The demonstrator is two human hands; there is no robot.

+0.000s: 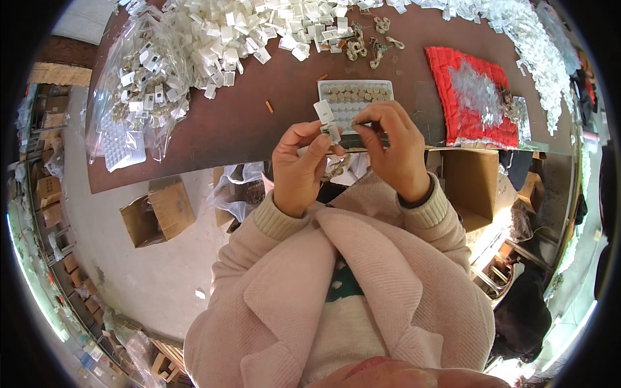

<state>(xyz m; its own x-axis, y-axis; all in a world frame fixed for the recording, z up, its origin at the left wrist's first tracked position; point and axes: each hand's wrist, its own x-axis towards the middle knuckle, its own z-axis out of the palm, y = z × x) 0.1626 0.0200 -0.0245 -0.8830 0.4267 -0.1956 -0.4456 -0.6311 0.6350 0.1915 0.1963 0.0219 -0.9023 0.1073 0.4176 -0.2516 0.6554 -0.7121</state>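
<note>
My left hand (pixel 301 158) is closed round a small white plastic case (pixel 326 116), its two parts standing apart like a hinged lid and body. Close to its right, my right hand (pixel 393 145) has thumb and forefinger pinched together. Something small and dark shows at those fingertips, too small to name. Just beyond both hands lies a white blister tray (pixel 354 85) with rows of round, flat, button-like pieces (pixel 352 97). My right fingers overlap its near edge. Part of the case is hidden behind my left fingers.
White plastic pieces (pixel 239 29) form a big heap at the far left, beside a clear bag (pixel 152 84) of assembled ones. Coiled wires (pixel 356 45) lie beyond the tray. Clear parts sit on red cloth (pixel 446 90) at right. An open carton (pixel 169 210) is on the floor.
</note>
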